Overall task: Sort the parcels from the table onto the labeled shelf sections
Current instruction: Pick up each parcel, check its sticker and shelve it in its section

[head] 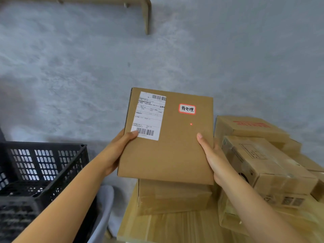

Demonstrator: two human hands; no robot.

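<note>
Crate sits at lower left of frame: black plastic, perforated walls, on the grey floor. Pale grey chair seat pokes out just right of it, near the bottom.

Upper left: underside of a tan wooden shelf bracket against the grey surface.

Left hand grips the left edge of the parcel, thumb laid on top, tip touching the lower corner of the shipping label; the other fingers are hidden under the box.

Parcel is at centre frame, held up off the table between both hands, flat face toward the viewer, slightly tilted. Plain brown cardboard, flat and rectangular, clean edges. White shipping label on upper left of its face, barcodes at top and bottom, print too small to read. Small white sticker with red border and black handwritten characters at upper right. Tiny red dot below the sticker.

Right hand grips the parcel's right edge, thumb on top pointing up, other fingers out of sight behind.

Directly below the parcel: another brown box resting on the light wooden table.

Right of frame: stack of cardboard boxes on the table, one taped over with printed markings, one behind with a red print on top.
</note>
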